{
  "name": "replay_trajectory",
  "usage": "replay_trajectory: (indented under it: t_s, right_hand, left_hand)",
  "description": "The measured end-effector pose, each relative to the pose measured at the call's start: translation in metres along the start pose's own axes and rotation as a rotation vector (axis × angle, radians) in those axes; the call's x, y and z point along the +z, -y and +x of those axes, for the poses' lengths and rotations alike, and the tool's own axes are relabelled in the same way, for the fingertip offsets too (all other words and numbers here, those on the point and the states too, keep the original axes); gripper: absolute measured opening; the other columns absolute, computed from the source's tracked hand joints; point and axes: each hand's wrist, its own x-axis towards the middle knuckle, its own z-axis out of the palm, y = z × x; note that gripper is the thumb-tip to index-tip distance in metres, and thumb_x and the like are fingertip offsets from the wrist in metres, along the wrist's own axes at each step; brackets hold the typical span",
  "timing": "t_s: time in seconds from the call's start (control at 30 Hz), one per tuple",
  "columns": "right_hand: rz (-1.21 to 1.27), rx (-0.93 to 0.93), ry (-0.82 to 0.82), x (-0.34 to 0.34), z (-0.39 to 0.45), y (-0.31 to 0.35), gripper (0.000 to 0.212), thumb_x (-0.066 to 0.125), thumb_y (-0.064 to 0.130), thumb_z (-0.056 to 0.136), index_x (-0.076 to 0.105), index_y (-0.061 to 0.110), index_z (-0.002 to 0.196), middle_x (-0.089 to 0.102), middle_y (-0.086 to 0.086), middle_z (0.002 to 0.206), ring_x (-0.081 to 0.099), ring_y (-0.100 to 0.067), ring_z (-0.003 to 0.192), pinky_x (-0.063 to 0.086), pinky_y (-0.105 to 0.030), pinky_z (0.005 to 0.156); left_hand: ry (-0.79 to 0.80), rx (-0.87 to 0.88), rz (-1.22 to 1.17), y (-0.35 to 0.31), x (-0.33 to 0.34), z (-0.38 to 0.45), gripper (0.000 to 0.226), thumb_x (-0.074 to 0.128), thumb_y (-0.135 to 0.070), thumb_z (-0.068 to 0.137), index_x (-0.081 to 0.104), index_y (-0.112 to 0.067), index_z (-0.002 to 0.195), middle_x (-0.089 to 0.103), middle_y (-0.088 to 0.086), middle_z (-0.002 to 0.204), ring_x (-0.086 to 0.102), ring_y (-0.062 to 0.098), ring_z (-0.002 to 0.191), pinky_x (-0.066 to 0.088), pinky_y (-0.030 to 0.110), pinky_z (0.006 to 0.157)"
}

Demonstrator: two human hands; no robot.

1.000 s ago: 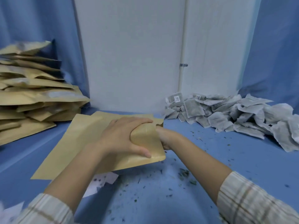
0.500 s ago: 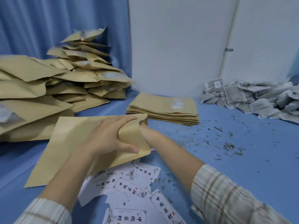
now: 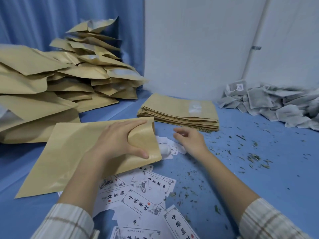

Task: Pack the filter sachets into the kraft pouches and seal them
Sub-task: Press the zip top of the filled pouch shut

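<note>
Kraft pouch (image 3: 72,152) gripped at mouth by L hand (image 3: 119,142); R hand (image 3: 190,141) loose, empty, at 3 o'clock. Labels (image 3: 138,202) read 中国茶村.

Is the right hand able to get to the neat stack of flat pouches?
Probably yes. The right hand hovers open just in front of the flat pouch stack, with only bare blue table between them.

Printed paper labels (image 3: 138,202) lay scattered on the blue bench (image 3: 276,178), with dried leaf crumbs (image 3: 253,156) strewn nearby, a blue curtain (image 3: 34,23) and white wall (image 3: 198,45) behind.
</note>
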Motion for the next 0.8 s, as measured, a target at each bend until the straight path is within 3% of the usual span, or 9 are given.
replay_trajectory:
  t_s: [0.1,0.17,0.23,0.3,0.37,0.5,0.63,0.7,0.8]
  right_hand:
    - [-0.207,-0.075,0.062,-0.007,-0.001,-0.022,0.023,0.051,0.024,0.089,0.064,0.033,0.072,0.053,0.013,0.064,0.046,-0.005,0.064,0.035,-0.023,0.061]
    - [-0.309,-0.14,0.147,-0.006,-0.001,-0.03,0.031,0.054,0.028,0.088,0.056,0.031,0.057,0.043,0.011,0.056,0.04,-0.008,0.065,0.033,-0.026,0.064]
    - [-0.385,-0.174,0.187,-0.005,0.001,-0.031,0.012,0.061,0.037,0.084,0.07,0.03,0.08,0.056,0.009,0.074,0.048,-0.013,0.084,0.039,-0.029,0.078]
    - [-0.422,-0.169,0.197,-0.002,0.003,-0.03,0.028,0.067,0.043,0.079,0.07,0.025,0.1,0.058,0.003,0.098,0.051,-0.014,0.097,0.042,-0.032,0.088]
    - [-0.405,-0.148,0.187,0.001,0.005,-0.031,0.033,0.07,0.044,0.077,0.069,0.023,0.102,0.058,0.001,0.104,0.054,-0.015,0.099,0.044,-0.032,0.089]
    - [-0.297,-0.056,0.192,0.001,0.008,-0.032,0.033,0.074,0.041,0.074,0.067,0.021,0.099,0.062,0.004,0.099,0.056,-0.012,0.094,0.045,-0.027,0.081]
    - [-0.166,0.032,0.152,-0.007,0.01,-0.035,0.029,0.07,0.028,0.082,0.051,0.02,0.102,0.051,0.007,0.074,0.051,-0.011,0.07,0.036,-0.02,0.055]
    - [-0.157,0.019,0.097,-0.011,0.011,-0.036,0.019,0.065,0.027,0.086,0.056,0.02,0.101,0.051,0.009,0.066,0.049,-0.003,0.059,0.033,-0.013,0.046]
    - [-0.173,-0.025,-0.002,-0.014,0.009,-0.038,0.018,0.061,0.031,0.088,0.067,0.022,0.102,0.06,0.005,0.078,0.053,-0.008,0.07,0.035,-0.014,0.052]
  left_hand:
    - [-0.012,-0.004,0.023,0.0,0.006,-0.001,0.107,0.074,-0.074,0.036,0.036,-0.054,0.134,0.042,-0.026,0.14,0.036,0.006,0.131,0.029,0.04,0.11]
    - [-0.011,0.0,0.06,0.001,0.01,-0.003,0.109,0.07,-0.079,0.034,0.035,-0.055,0.135,0.04,-0.026,0.141,0.035,0.007,0.131,0.027,0.039,0.11]
    - [-0.016,0.003,0.078,0.001,0.012,-0.003,0.111,0.063,-0.084,0.031,0.034,-0.056,0.135,0.04,-0.026,0.141,0.035,0.006,0.131,0.027,0.039,0.11]
    - [-0.038,0.009,0.075,0.001,0.012,-0.004,0.111,0.06,-0.086,0.03,0.034,-0.057,0.134,0.041,-0.027,0.139,0.036,0.006,0.13,0.028,0.038,0.11]
    - [-0.053,0.013,0.07,0.001,0.012,-0.004,0.111,0.06,-0.087,0.029,0.035,-0.057,0.133,0.042,-0.029,0.137,0.037,0.005,0.129,0.028,0.038,0.109]
    - [-0.064,0.019,0.068,0.001,0.013,-0.005,0.11,0.06,-0.088,0.029,0.036,-0.058,0.132,0.041,-0.032,0.135,0.036,0.004,0.129,0.028,0.038,0.11]
    - [-0.07,0.021,0.056,0.0,0.012,-0.005,0.108,0.062,-0.086,0.028,0.035,-0.061,0.13,0.037,-0.039,0.127,0.036,0.002,0.127,0.027,0.036,0.109]
    - [-0.076,0.021,0.043,0.0,0.012,-0.006,0.107,0.063,-0.085,0.028,0.036,-0.061,0.129,0.037,-0.04,0.125,0.037,0.001,0.126,0.028,0.036,0.109]
    - [-0.084,0.017,0.034,-0.001,0.011,-0.006,0.106,0.064,-0.084,0.028,0.037,-0.062,0.128,0.039,-0.038,0.126,0.037,0.0,0.125,0.029,0.035,0.108]
